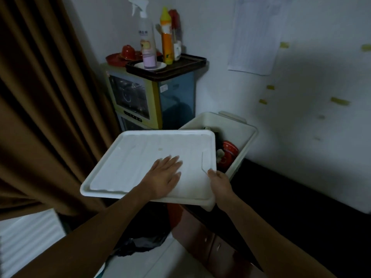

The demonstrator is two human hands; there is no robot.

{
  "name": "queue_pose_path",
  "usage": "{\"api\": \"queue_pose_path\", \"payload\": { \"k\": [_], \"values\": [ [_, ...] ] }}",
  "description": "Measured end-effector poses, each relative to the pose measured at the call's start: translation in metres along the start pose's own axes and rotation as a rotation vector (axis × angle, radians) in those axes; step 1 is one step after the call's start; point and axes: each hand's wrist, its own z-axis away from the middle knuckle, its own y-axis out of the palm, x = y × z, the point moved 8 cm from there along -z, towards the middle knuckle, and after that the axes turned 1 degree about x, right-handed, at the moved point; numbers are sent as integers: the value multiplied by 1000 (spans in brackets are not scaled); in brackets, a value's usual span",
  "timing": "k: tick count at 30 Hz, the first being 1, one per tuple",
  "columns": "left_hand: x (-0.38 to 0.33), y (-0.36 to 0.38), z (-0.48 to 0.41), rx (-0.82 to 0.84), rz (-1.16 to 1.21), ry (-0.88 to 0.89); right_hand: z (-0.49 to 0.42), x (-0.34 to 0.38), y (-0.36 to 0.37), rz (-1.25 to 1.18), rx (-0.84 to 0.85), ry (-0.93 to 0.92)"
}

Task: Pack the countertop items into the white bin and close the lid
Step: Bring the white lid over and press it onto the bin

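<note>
The white bin (244, 144) stands on the dark countertop against the wall, its right part uncovered. Inside it I see a red round item (228, 155) and some dark things. The flat white lid (144, 157) lies tilted over the bin's left side and sticks out past the counter edge toward me. My left hand (163, 177) rests flat on top of the lid, fingers spread. My right hand (219, 182) grips the lid's near right corner, thumb on top.
A small cabinet (138, 101) stands left of the bin with a dark tray (170, 67) holding a spray bottle (147, 41), an orange bottle (167, 39) and red dishes (124, 54). A brown curtain (44, 109) hangs at left. A black bag (144, 237) lies below.
</note>
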Motion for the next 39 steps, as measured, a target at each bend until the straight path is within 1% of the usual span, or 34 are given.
{"api": "queue_pose_path", "payload": {
  "k": [7, 13, 18, 19, 22, 26, 28, 31, 33, 35, 39],
  "values": [
    [-19, 18, -53, 36, -41, 158, -19, -4, -40, -12, -150, 24],
    [-20, 27, -78, 98, -38, 201, -35, 3, -57, 44, -250, 12],
    [-12, 33, -94, 149, -33, 270, -35, 22, -65, 198, -397, -96],
    [-9, 34, -97, 164, -43, 282, -36, 25, -66, 232, -416, -95],
    [-1, 41, -106, 211, -84, 316, -39, 30, -66, 319, -452, -80],
    [5, 47, -114, 246, -156, 393, -37, 34, -56, 431, -468, -122],
    [9, 50, -117, 265, -167, 447, -34, 35, -49, 543, -511, -138],
    [12, 51, -119, 217, -161, 498, -29, 39, -34, 873, -550, -157],
    [14, 52, -122, 174, -140, 490, -32, 40, -23, 1019, -550, -149],
    [13, 54, -125, 144, -121, 473, -38, 38, -18, 1118, -547, -141],
    [12, 53, -132, 90, -70, 427, -54, 44, -16, 1235, -546, -157]
  ]
}}
